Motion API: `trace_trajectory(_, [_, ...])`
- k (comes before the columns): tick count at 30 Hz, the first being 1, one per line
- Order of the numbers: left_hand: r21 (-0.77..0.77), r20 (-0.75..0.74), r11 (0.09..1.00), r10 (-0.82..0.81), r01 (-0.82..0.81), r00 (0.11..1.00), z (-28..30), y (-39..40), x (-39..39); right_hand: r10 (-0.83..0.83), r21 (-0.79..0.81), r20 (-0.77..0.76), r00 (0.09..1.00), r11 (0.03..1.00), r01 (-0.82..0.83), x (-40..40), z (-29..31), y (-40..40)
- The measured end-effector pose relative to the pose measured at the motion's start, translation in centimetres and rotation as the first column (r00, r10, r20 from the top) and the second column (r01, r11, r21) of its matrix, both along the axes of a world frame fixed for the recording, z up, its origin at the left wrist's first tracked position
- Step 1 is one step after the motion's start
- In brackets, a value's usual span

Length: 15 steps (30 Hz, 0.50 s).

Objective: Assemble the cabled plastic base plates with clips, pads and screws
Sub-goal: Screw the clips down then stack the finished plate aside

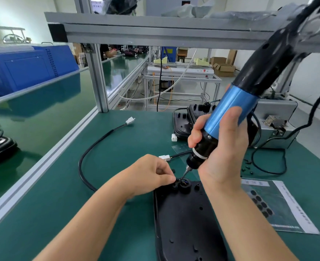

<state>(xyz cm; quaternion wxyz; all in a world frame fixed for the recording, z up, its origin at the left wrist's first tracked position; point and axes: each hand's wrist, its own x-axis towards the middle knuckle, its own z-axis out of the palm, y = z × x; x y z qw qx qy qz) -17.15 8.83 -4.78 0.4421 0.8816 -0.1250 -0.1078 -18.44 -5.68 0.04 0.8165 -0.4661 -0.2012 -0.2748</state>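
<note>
Base plate, black plastic, lies flat on the green bench mat at near centre, long axis running near to far. Far end of the plate has a round boss with wires coming out of it.

Right hand is wrapped around an electric screwdriver, blue barrel and black nose, tilted with its top leaning far-right. Bit tip sits just at the boss on the plate's far end; can't tell if a screw is on it.

Left hand is curled at the plate's far-left corner, thumb and fingertips pinching something small and dark right beside the boss; too small to identify.

Black cable loops from under the left hand out to the left and far, ending in a white connector. A second white connector lies just beyond the left hand's knuckles.

A stack of black plates sits further back behind the screwdriver, with another white connector beside it. Loose black screws scattered on the mat to the right. Printed sheet with round black pads lies to the right of the plate. Grey metal box at far right.
</note>
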Motion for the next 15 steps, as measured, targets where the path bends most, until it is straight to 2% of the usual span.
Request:
trace_trajectory(6, [-0.002, -0.008, 1.000, 0.030, -0.030, 1.000, -0.5, 0.1, 0.4, -0.016, -0.111, 0.082, 0.996, 0.993, 0.025, 0.1, -0.7, 0.9])
trace_trajectory(15, [-0.050, -0.121, 0.997, 0.057, -0.064, 0.991, -0.5, 0.1, 0.9, 0.044, -0.157, 0.069, 0.997, 0.987, -0.033, 0.2, -1.0, 1.3])
